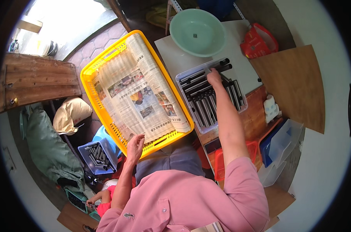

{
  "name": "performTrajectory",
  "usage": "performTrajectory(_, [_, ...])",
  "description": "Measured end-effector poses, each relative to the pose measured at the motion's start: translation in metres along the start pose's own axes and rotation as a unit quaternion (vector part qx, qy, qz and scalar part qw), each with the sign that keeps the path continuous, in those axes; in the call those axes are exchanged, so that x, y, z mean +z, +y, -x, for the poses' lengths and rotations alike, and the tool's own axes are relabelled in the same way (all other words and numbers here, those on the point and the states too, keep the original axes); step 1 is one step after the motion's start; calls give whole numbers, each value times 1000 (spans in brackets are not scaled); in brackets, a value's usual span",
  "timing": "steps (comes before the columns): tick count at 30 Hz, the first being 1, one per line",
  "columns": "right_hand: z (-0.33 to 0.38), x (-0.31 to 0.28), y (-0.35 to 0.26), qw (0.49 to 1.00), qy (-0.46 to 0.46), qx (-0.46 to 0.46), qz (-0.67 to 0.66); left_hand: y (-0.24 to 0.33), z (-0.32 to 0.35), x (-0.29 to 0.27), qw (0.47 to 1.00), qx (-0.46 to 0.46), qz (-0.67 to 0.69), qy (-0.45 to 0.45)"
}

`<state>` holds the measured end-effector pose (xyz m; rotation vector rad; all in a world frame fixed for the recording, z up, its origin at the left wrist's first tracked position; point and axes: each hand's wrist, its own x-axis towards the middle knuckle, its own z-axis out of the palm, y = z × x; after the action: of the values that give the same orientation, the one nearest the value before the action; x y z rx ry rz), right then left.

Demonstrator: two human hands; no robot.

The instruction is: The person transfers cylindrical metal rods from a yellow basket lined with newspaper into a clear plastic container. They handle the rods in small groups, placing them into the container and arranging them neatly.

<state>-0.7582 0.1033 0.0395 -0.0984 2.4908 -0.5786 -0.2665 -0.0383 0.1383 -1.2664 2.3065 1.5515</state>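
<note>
Two hands at work: the right hand (214,77) reaches out over the clear plastic tray (183,79) on the table (175,54) and closes its fingers on a dark metal tube (222,69) at the far end of the pile. Meanwhile the left hand (135,145) rests with loosely spread fingers, gripping nothing, on the near rim of the yellow basket (91,66), right at the edge of the newspaper (140,96) lining it. Beyond the tray sits a pale green bowl (197,31).
</note>
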Motion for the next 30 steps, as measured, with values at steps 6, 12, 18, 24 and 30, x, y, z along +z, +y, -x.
performTrajectory(6, [2,-18,-9,989,-103,-11,108,-8,-2,2,1000,26,3,10])
performTrajectory(12, [4,-18,7,972,-98,18,215,-1,-2,2,1000,26,7,12])
performTrajectory(18, [-9,-17,6,972,-135,31,190,0,2,-1,1000,7,-2,11])
performTrajectory(24, [4,-20,-1,951,-144,-55,267,-16,3,1,1000,-7,3,7])
performTrajectory(30, [-3,-13,19,951,-146,-79,263,-28,10,-3,999,-23,19,27])
